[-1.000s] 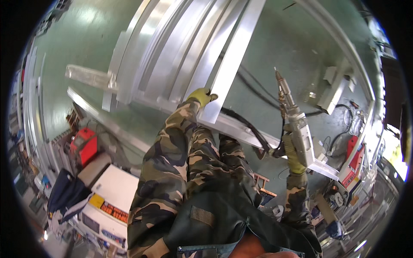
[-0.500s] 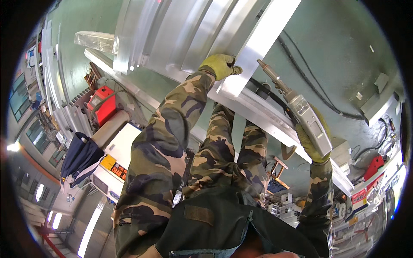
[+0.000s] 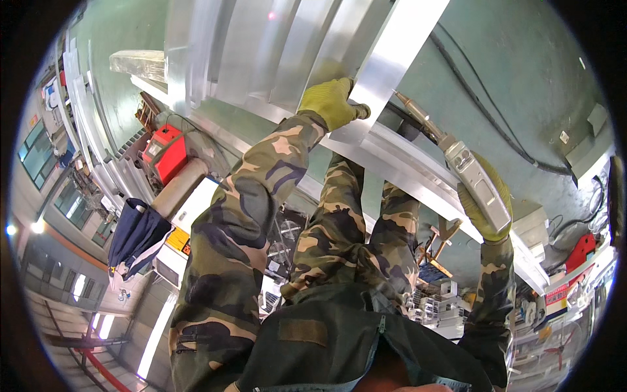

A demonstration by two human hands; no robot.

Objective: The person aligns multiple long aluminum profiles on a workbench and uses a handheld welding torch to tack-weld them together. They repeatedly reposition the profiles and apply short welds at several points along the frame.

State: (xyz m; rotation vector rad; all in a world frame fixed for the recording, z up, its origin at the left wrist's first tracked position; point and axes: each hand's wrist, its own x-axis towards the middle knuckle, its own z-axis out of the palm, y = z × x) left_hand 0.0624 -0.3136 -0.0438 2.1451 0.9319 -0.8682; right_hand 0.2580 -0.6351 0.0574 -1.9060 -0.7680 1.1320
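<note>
- The left hand (image 3: 332, 101), in a yellow glove, has its fingers wrapped around the lower end of a long shiny metal bar (image 3: 392, 62), which lies on a stack of metal profiles (image 3: 261, 59).
- The right hand (image 3: 486, 206), also gloved, grips a grey welding torch (image 3: 457, 163).
- The torch tip has come closer to the bar than a second ago, seemingly just beside the left glove, so the joint looks about ready for welding.

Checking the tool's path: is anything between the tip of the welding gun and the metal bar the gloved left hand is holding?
Nothing visible blocks it. The welding gun in the right hand points its tip toward the metal bar just beside the left hand. A black cable runs behind, out of the path.
</note>
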